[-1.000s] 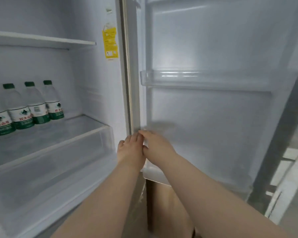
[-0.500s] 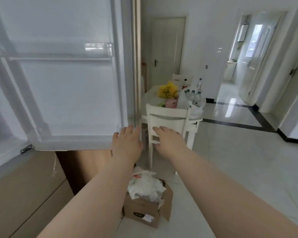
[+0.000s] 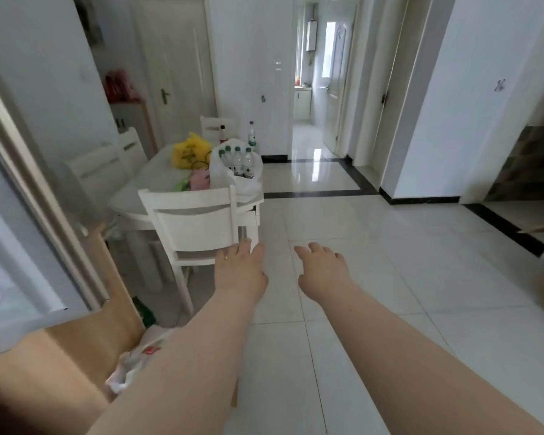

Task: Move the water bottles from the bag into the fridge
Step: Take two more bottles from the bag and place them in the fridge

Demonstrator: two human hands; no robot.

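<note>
A white plastic bag (image 3: pixel 222 171) stands on the white table (image 3: pixel 157 186) across the room, with several green-capped water bottles (image 3: pixel 239 160) upright inside it. One more bottle (image 3: pixel 252 135) stands alone behind the bag. The open fridge door (image 3: pixel 29 215) fills the left edge; the fridge interior is out of view. My left hand (image 3: pixel 241 268) and my right hand (image 3: pixel 322 266) are stretched forward over the tiled floor, palms down, fingers apart, holding nothing, far short of the bag.
A white chair (image 3: pixel 195 221) stands between me and the table, with more chairs (image 3: pixel 120 158) on its left side. A yellow bag (image 3: pixel 190 150) and a pink item (image 3: pixel 200 180) lie on the table. A box with crumpled plastic (image 3: pixel 135 362) sits on the floor below my left arm.
The view has swung right, from the fridge shelf with its bottles, past the door, to the room and table. My hands have come off the door edge and spread apart.
</note>
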